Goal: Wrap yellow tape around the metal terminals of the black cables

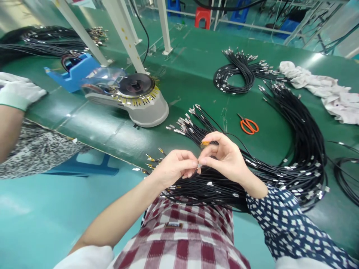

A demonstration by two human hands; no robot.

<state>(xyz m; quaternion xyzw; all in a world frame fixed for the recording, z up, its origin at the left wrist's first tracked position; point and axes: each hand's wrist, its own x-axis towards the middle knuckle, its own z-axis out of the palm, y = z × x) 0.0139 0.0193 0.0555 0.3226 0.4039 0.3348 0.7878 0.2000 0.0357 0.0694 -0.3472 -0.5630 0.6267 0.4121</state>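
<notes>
My left hand (177, 166) and my right hand (226, 157) meet over a thick bundle of black cables (221, 186). Thumb and fingers of both are pinched around a small silvery cable end (199, 166), mostly hidden by the fingertips. A small amber-yellow piece of tape (205, 143) shows at the raised forefinger of the right hand. Metal-tipped cable ends (183, 125) fan out just beyond the hands. Some cable ends (150, 159) left of my left hand carry yellow tape.
A grey round tape dispenser (148, 108) stands beside a blue tape holder (81, 71). Orange-handled scissors (249, 126) lie on the green table (193, 89). Coiled cables (234, 76) and a white cloth (322, 87) are farther right. At far left rests another person's gloved hand (19, 89).
</notes>
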